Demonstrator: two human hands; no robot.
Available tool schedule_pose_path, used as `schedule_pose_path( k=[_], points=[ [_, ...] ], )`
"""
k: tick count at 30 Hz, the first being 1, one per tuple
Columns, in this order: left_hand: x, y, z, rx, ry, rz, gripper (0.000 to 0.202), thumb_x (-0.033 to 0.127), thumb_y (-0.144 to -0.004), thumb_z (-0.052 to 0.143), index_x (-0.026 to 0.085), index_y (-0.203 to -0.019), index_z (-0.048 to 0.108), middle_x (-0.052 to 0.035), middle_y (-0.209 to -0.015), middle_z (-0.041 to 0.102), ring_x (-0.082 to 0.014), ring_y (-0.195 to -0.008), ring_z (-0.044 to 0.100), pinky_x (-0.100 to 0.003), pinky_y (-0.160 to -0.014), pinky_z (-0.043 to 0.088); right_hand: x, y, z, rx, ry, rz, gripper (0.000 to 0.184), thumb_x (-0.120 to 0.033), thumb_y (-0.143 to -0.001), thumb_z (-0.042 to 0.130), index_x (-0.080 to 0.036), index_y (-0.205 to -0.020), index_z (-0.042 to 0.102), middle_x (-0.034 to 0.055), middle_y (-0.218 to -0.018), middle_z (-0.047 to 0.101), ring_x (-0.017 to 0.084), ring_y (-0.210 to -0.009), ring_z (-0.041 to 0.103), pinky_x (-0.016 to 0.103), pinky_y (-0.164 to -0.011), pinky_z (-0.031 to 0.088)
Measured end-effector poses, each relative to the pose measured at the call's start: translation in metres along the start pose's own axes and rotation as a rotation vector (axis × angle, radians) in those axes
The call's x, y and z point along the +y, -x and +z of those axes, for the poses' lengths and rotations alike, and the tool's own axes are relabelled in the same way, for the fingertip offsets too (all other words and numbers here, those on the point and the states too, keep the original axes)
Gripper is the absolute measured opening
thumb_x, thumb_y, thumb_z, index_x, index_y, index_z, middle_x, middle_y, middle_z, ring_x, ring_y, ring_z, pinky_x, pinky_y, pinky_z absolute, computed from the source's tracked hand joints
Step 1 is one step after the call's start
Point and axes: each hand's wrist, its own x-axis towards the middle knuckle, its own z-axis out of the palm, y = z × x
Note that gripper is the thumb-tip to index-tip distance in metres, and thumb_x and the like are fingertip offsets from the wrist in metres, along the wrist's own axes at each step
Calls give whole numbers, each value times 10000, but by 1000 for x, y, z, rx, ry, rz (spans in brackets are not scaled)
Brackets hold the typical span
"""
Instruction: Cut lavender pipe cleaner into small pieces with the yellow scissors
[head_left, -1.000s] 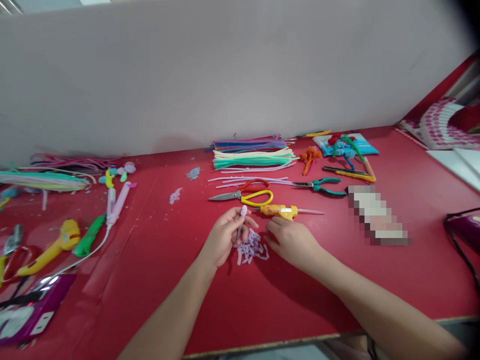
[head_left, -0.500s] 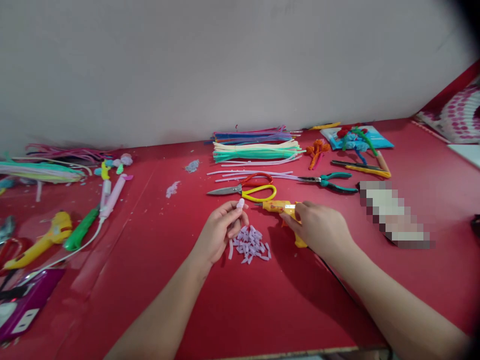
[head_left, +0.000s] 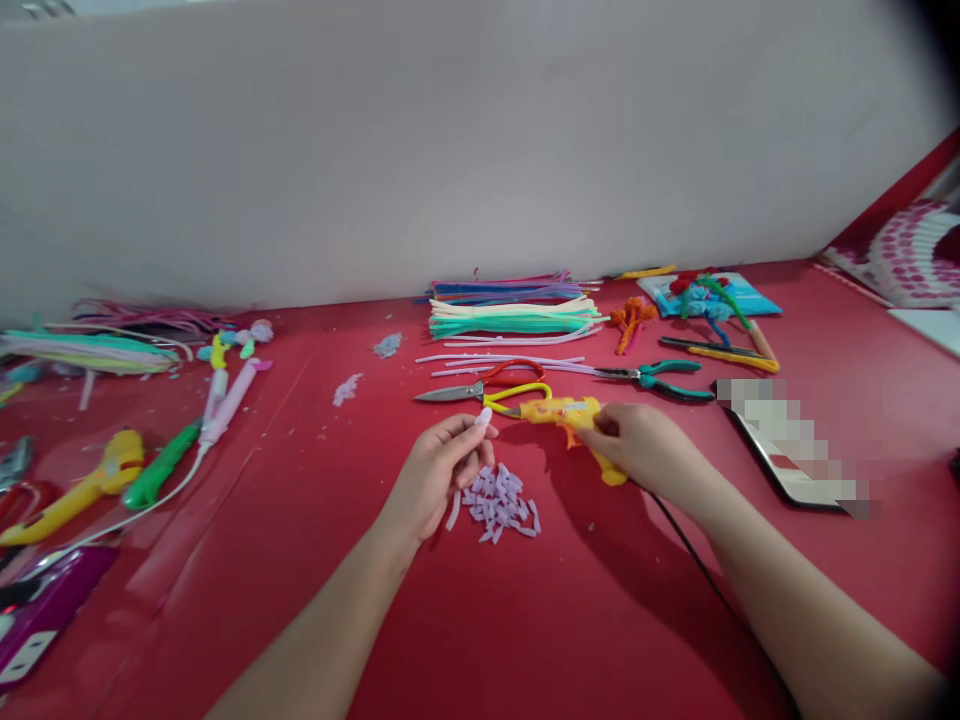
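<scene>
My left hand (head_left: 446, 465) pinches a small pale lilac fuzzy piece (head_left: 485, 416) between thumb and fingertips. Below those fingers lies a loose pile of short lilac pipe cleaner cuttings (head_left: 499, 500). At the rear of a yellow hot glue gun (head_left: 551, 410) are the closed fingers of my right hand (head_left: 641, 445); part of their grip is hidden. The gun's nozzle points left, toward the lilac piece, a short gap away. Just behind lie scissors (head_left: 450, 394) with one red and one yellow handle loop.
Bundles of pipe cleaners (head_left: 517, 318) lie near the wall, with teal-handled pliers (head_left: 660, 377) in front. A phone (head_left: 787, 450) is at right. Leftward are another yellow glue gun (head_left: 112, 465), a green-handled tool (head_left: 161, 465) and a purple power strip (head_left: 56, 610). A black cord (head_left: 697, 550) trails beneath my right forearm.
My right hand has shifted slightly back along the glue gun, so more of its yellow body shows. My left hand still pinches the lilac piece. The camera view has tilted up slightly.
</scene>
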Motion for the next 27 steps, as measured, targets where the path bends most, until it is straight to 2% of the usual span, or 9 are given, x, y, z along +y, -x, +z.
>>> schedule_pose_path(
  k=[2, 4, 6, 8, 12, 17, 20, 24, 27],
  points=[
    [3, 3, 2, -8, -6, -5, 191, 311, -744, 499, 128, -768, 546, -4, -603, 541, -10, -374, 311, -165, -366, 194, -2, 1, -11, 56, -381, 5, 323, -465, -688, 464, -159, -763, 540, 19, -633, 565, 110, -541, 499, 203, -458, 301],
    [8, 7, 6, -19, -10, -21, 194, 319, -742, 500, 131, -766, 545, -12, -629, 554, -15, -385, 327, -169, -363, 183, -6, 4, -23, 34, -773, 3, 322, -408, -670, 513, -171, -887, 497, 14, -720, 563, 110, -603, 518, 202, -502, 353],
    [13, 11, 11, -42, -14, -31, 197, 320, -749, 489, 132, -773, 546, -16, -641, 559, -17, -389, 322, -174, -374, 194, -10, 9, -33, -75, -1000, 12, 312, -335, -642, 549, -170, -899, 484, 16, -733, 554, 107, -601, 519, 210, -514, 373],
    [19, 14, 16, -72, -28, -29, 206, 316, -764, 468, 130, -801, 550, -15, -632, 552, -16, -388, 302, -179, -389, 206, -14, 12, -38, -217, -1092, 13, 291, -264, -625, 542, -157, -891, 494, 20, -708, 551, 100, -559, 508, 220, -507, 379],
    [24, 18, 23, -113, -89, -57, 219, 330, -772, 449, 139, -821, 543, 1, -568, 526, -16, -368, 243, -179, -371, 162, -23, 16, -30, -395, -1158, -47, 292, -200, -639, 461, -129, -919, 509, 27, -653, 553, 96, -504, 486, 222, -475, 374],
    [15, 25, 22, -45, -235, -28, 241, 381, -773, 434, 156, -776, 520, 10, -520, 517, -35, -370, 251, -176, -363, 170, -24, 24, -7, -367, -1187, -62, 225, -251, -688, 516, -134, -880, 523, 31, -750, 549, 47, -491, 408, 188, -467, 349],
    [10, 25, 15, 66, -408, 61, 251, 387, -765, 441, 159, -705, 529, -2, -568, 543, -56, -411, 335, -183, -396, 250, -23, 34, -2, -403, -1079, -38, 256, -354, -726, 500, -134, -854, 533, 51, -780, 556, 90, -581, 477, 224, -541, 402],
    [8, 22, 6, 172, -598, 145, 222, 370, -762, 449, 181, -686, 536, 17, -544, 516, -99, -516, 445, -193, -489, 324, -22, 43, -2, -319, -900, -63, 284, -418, -747, 456, -158, -774, 568, 50, -779, 579, 151, -739, 523, 273, -693, 418],
    [8, 21, 4, 193, -677, 149, 195, 354, -771, 437, 192, -738, 540, 30, -526, 488, -97, -504, 439, -193, -495, 322, -18, 47, 2, -318, -787, -19, 292, -442, -729, 466, -186, -793, 592, 29, -729, 576, 146, -667, 517, 243, -572, 417]
  ],
)
